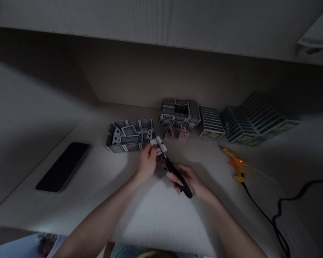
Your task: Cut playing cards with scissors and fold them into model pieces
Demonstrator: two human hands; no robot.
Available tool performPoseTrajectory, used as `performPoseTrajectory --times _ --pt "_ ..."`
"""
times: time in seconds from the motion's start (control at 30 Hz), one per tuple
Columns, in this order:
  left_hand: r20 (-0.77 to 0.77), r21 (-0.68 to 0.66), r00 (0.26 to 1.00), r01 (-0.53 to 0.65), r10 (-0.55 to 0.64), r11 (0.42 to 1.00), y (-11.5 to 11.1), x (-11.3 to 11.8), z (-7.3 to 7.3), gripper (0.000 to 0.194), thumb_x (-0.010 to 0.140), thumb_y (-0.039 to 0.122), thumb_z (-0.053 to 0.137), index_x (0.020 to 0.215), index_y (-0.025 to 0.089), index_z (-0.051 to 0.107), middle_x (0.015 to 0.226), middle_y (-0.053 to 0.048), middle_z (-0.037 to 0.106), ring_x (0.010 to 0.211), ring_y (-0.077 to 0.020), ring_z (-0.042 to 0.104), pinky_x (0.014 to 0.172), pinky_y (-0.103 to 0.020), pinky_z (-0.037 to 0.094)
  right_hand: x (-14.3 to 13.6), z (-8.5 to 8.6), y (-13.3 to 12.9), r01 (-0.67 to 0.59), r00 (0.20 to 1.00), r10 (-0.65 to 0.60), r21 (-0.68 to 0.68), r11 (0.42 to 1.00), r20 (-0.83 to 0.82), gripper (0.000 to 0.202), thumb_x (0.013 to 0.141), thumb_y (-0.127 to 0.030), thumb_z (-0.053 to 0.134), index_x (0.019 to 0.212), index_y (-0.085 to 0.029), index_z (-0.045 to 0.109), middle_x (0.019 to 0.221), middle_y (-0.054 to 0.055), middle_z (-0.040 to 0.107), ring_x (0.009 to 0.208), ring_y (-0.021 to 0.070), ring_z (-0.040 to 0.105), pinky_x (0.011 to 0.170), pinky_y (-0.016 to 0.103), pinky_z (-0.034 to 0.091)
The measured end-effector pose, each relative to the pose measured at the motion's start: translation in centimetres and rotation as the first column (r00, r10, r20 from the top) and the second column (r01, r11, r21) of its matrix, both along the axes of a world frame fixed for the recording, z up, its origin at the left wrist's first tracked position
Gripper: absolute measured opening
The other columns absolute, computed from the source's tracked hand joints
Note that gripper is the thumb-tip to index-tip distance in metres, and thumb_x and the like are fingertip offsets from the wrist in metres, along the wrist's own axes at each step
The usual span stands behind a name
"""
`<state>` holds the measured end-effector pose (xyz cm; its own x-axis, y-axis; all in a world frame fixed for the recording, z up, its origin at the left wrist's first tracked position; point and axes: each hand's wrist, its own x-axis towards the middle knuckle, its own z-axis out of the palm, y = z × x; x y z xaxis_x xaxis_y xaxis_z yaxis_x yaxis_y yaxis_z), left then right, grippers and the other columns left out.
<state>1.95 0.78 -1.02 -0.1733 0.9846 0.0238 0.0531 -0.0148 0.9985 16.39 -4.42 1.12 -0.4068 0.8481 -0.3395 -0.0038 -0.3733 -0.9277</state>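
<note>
My left hand (148,160) pinches a small white playing card (162,143) in front of the open box. Black-handled scissors (179,176) are in my right hand (187,178), their blades at the card. Beneath the card, another card piece (163,164) shows dimly between my hands. The long box (136,147), made of patterned cards, holds several loose cards and stands just behind my left hand. Two folded red-suited cards, one (183,133) clearer than the other (169,133), stand behind the scissors.
Structures built of cards (180,114) (211,122) (254,120) line the back. A yellow glue gun (239,166) with a red light and black cable (276,218) lies at right. A black phone (63,166) lies at left. A shelf (161,25) overhangs the table.
</note>
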Motion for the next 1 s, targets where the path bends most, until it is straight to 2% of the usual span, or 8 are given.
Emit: performPoseTrajectory --times 0.27,1.0 --pt "0.043 -0.012 0.999 0.004 -0.004 1.000 -0.03 0.15 0.28 0.021 0.079 0.034 0.044 0.066 0.018 0.049 0.041 0.006 0.047 0.035 -0.0109 0.049 0.034 -0.019 0.037 0.13 -0.51 -0.06 -0.012 1.000 0.012 0.020 1.000 -0.012 0.051 0.071 -0.046 0.061 0.109 -0.012 0.055 0.047 -0.007 0.048 0.031 0.0050 0.040 0.028 0.017 0.034" --pt "0.078 -0.033 0.997 0.018 -0.015 0.999 0.05 -0.02 -0.35 0.021 0.078 0.036 0.046 0.069 0.018 0.051 0.043 0.005 0.050 0.035 -0.0107 0.050 0.034 -0.019 0.037 -0.02 -1.00 -0.27 0.031 0.998 -0.032 0.017 0.999 0.047 0.054 0.071 -0.045 0.061 0.113 -0.013 0.054 0.045 -0.008 0.045 0.028 0.0043 0.038 0.025 0.015 0.032"
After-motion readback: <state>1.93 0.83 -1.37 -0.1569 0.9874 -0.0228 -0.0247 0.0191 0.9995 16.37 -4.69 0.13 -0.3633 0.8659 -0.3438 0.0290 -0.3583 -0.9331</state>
